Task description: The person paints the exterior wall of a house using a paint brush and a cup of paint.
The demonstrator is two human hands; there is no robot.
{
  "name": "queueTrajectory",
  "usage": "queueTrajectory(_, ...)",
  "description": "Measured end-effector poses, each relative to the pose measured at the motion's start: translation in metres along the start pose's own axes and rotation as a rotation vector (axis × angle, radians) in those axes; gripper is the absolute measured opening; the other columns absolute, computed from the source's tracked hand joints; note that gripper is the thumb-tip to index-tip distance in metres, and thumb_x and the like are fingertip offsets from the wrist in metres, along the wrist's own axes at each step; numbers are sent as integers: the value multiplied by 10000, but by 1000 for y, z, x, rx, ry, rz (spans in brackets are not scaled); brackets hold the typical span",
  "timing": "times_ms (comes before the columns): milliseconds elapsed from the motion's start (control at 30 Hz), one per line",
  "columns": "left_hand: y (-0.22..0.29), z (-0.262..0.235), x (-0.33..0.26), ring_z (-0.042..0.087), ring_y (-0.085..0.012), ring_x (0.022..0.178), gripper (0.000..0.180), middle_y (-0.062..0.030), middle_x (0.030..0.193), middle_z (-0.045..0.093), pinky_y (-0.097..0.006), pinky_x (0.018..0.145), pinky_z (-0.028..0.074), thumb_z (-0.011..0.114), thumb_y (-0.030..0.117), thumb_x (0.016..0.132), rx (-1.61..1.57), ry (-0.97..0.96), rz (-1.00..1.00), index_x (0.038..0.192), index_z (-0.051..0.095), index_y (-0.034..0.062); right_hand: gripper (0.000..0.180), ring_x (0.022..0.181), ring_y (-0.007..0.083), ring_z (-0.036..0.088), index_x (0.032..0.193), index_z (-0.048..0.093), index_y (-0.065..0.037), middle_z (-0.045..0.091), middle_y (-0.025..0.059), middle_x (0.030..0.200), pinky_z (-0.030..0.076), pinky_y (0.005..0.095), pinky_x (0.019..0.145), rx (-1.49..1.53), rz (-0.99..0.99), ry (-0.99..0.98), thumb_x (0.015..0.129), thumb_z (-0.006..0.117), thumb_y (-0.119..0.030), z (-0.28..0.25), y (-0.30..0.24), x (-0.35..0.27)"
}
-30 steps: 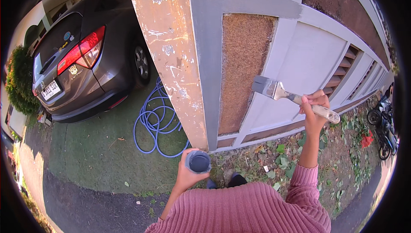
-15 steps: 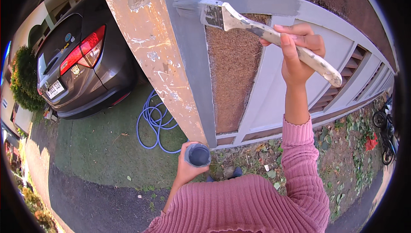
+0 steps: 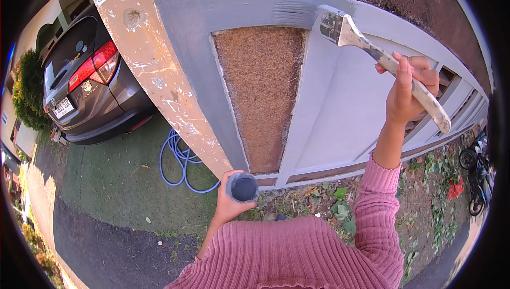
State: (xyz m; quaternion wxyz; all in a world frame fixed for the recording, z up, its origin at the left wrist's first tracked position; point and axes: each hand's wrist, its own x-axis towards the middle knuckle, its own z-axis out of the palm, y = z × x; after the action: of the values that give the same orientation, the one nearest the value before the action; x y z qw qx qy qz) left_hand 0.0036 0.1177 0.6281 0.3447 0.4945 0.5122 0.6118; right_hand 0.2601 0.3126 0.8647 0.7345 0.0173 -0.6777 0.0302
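Observation:
My right hand [image 3: 411, 88] grips the long, paint-spattered handle of a flat paintbrush [image 3: 366, 45], out at the right. Its bristles touch the grey horizontal band of the wall [image 3: 249, 13], at the right end of some darker wet-looking streaks. Low in the middle, my left hand [image 3: 227, 204] is wrapped round a cup of dark grey paint [image 3: 243, 188], held upright below the wall's edge. Under the band lies a rough brown panel [image 3: 260, 76] with a grey frame about it.
A tan, chipped pillar edge [image 3: 154, 71] borders the wall on the left. Beyond it are a coiled blue hose [image 3: 180, 156] and a parked dark car [image 3: 95, 82]. Leaves and weeds [image 3: 342, 209] cover the ground at the wall's foot. A motorbike [image 3: 475, 175] stands far right.
The brush in my right hand has moved right along the grey band, away from the pillar. My view has shifted right too. The left hand still holds the cup.

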Motion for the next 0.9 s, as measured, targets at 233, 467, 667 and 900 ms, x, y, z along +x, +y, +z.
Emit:
queueTrajectory(233,-6,29,21,559,-167,972,708,-91,1030,572,-314,871,443,762,-6,517,-20,-82,-26,1126,403,39,134,589,242,648,816,436,-9,583,170,750,578,335,487,-80,-30,57,841,566,6,-59,15,1)
queueTrajectory(467,-6,57,32,560,-150,960,705,-72,1021,575,-291,853,443,753,-9,518,5,-87,-29,1136,421,57,113,537,240,617,805,465,-9,595,179,757,549,357,471,-70,1,127,835,572,10,-109,27,3)
queueTrajectory(667,-14,76,33,563,-166,975,717,-82,1038,576,-303,865,445,759,-17,512,-21,-97,-11,1136,411,53,98,519,248,605,821,493,-6,607,196,779,531,345,455,-132,-5,181,825,590,10,-150,32,7)
queueTrajectory(900,-25,81,29,562,-160,973,724,-83,1037,576,-303,870,441,766,-10,510,-25,-76,-14,1139,412,51,103,483,238,579,760,482,-29,601,174,783,504,298,419,63,-3,393,858,501,-55,-143,10,13)
